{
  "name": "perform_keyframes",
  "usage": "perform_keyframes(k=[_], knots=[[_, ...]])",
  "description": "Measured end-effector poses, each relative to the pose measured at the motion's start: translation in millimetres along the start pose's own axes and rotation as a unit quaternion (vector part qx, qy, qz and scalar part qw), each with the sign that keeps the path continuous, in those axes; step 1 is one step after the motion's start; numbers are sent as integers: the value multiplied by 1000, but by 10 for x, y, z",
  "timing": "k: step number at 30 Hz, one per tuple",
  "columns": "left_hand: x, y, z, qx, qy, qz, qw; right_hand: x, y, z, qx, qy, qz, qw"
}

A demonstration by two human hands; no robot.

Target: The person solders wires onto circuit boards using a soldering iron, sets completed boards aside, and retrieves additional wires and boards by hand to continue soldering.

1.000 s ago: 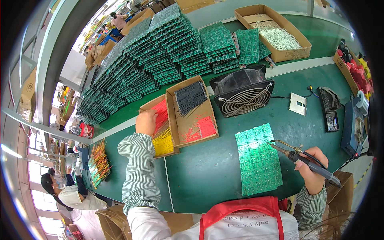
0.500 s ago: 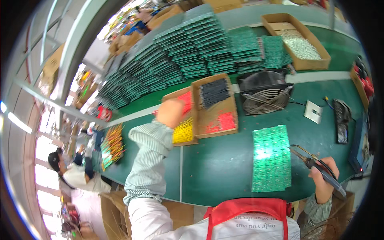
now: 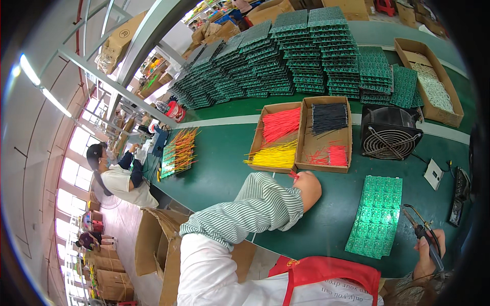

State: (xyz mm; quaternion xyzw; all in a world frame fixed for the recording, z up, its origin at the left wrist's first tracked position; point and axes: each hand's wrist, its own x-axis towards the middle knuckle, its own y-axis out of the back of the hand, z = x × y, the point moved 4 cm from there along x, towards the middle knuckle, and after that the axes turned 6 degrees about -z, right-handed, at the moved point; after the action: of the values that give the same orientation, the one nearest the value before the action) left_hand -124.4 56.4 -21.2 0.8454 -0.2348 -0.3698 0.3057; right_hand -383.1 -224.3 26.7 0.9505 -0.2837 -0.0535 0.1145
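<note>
Fan (image 3: 390, 143) at 12 o'clock of circuit board (image 3: 375, 217), wire box (image 3: 317, 143) at 11. Left hand (image 3: 309, 191) pinches red wire (image 3: 294, 175) (only an end shows); right hand (image 3: 424, 259) grips soldering iron (image 3: 421, 232).

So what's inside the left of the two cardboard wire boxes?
In the left box, red wires lie toward the far end, yellow wires toward the near end. Anything beneath the heaps is covered, so I can't see it.

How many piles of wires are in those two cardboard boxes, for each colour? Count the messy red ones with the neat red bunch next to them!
Red piles: 2
Yellow pile: 1
Black pile: 1
Total: 4
</note>
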Motion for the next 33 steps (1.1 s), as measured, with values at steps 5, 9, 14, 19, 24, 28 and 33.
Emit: perform_keyframes(k=[5,9,14,19,24,28,33], knots=[[0,337,-215,-106,-59,84,989,-1,111,72,-13,-6,1,1000],[20,923,-294,-247,-98,284,921,17,138,137,-27,-18,7,999],[476,1185,-19,-472,-142,384,781,-27,16,-113,12,16,60,998],[688,1073,175,-575,-190,260,752,108,-81,-231,30,37,53,997],[541,1115,181,-566,-196,250,761,187,-69,-299,15,44,42,998],[466,1168,230,-559,-213,262,757,236,-89,-293,16,96,8,995],[287,1209,51,-569,-141,286,757,300,-161,-347,5,114,-1,993]])
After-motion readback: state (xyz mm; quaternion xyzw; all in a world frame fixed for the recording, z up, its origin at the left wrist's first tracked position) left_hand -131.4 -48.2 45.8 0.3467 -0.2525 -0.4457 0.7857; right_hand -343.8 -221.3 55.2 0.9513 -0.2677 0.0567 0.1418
